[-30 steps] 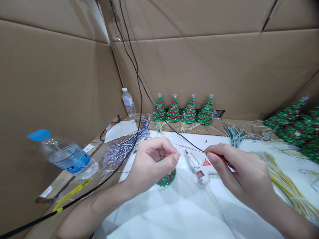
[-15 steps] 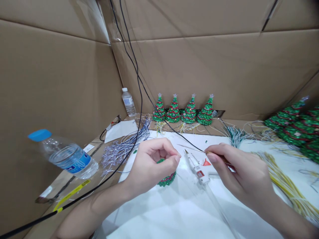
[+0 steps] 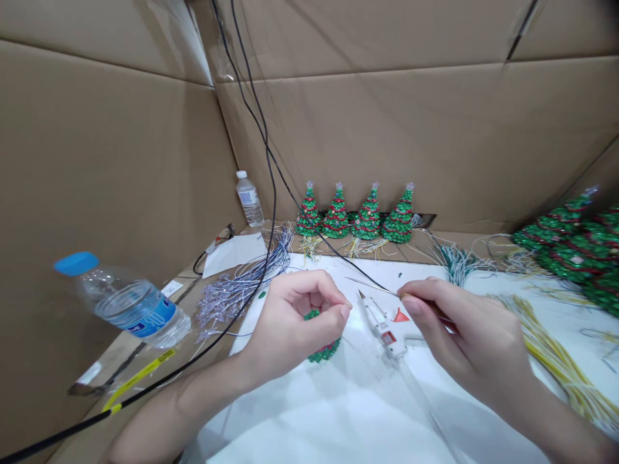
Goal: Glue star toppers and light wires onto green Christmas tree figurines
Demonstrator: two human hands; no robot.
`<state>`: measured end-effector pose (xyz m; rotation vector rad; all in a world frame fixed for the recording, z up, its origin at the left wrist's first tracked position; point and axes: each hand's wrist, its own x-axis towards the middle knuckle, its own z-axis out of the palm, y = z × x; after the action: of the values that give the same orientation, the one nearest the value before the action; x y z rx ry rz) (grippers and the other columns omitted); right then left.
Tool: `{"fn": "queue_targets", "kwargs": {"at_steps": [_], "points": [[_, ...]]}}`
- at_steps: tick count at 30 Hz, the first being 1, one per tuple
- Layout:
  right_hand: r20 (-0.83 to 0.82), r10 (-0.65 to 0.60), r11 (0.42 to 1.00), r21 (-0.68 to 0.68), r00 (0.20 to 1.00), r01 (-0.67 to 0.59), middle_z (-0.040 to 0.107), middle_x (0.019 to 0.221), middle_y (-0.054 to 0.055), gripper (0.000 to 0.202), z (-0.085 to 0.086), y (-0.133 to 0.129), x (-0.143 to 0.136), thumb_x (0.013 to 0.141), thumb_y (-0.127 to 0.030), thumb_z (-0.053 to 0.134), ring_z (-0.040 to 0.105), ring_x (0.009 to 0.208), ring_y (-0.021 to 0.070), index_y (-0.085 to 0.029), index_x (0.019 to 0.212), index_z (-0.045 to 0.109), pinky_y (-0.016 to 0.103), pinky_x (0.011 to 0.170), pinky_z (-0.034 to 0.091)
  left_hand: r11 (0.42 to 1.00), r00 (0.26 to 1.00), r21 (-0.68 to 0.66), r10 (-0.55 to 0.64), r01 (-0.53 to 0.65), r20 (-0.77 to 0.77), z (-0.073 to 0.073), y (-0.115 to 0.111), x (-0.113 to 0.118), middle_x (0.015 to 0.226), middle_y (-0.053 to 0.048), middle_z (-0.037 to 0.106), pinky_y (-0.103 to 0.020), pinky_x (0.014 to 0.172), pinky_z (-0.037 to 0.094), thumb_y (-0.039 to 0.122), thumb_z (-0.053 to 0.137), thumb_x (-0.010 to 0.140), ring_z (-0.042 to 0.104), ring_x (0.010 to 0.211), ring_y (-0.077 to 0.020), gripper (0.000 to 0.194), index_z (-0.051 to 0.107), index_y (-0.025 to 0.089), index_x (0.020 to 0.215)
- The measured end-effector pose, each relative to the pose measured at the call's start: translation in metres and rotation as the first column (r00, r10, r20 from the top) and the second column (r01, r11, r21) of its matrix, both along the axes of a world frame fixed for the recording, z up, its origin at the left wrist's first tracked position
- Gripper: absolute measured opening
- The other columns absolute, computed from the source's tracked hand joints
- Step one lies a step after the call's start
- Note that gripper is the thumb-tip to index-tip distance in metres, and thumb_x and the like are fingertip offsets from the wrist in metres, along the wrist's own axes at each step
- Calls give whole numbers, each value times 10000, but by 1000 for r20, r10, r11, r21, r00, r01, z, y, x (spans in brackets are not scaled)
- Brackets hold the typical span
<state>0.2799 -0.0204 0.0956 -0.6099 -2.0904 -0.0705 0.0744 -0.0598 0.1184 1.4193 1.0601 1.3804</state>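
My left hand [image 3: 302, 319] is closed in a pinch, thumb against forefinger; whatever is between the tips is too small to make out. Partly hidden behind it, a small green beaded tree [image 3: 325, 351] with red trim is on the white work surface [image 3: 309, 412]. Between the thumb and fingers of my right hand [image 3: 449, 322] is a slim, pointed metal tool that looks like tweezers [image 3: 370, 284], its tip directed left toward my left hand. A white glue gun [image 3: 389, 335] lies between my hands, with a small red piece [image 3: 400, 315] beside it.
Several finished trees [image 3: 366, 216] line the back cardboard wall, more [image 3: 575, 251] at right. Purple star wires [image 3: 227, 296] lie left, yellow wires [image 3: 546, 348] and green wires [image 3: 454, 263] right. A blue-capped bottle [image 3: 140, 306] is at left. A black cable [image 3: 264, 270] crosses the view.
Hardly anything differs. The tool in my right hand has shifted very slightly; my left hand keeps its pinch in the same place.
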Motion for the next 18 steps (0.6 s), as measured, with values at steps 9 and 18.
{"fn": "queue_targets", "kwargs": {"at_steps": [9,18], "points": [[9,-14,1000,0,1000,14,605,700,-29,112,0,0,0,977,-159,487,459,502,33,-162,894,562,160,538,370,1000,1000,26,1,-1,-20,1,-2,0,495,35,550,-200,432,373,139,637,682,457,448,-78,115,596,157,576],[5,-11,1000,-4,1000,11,601,698,-33,117,0,1,0,982,-170,483,448,496,38,-166,897,564,167,528,367,999,999,38,-8,9,-33,2,-3,-1,499,36,549,-204,444,373,141,634,693,460,464,-79,116,596,162,586]]}}
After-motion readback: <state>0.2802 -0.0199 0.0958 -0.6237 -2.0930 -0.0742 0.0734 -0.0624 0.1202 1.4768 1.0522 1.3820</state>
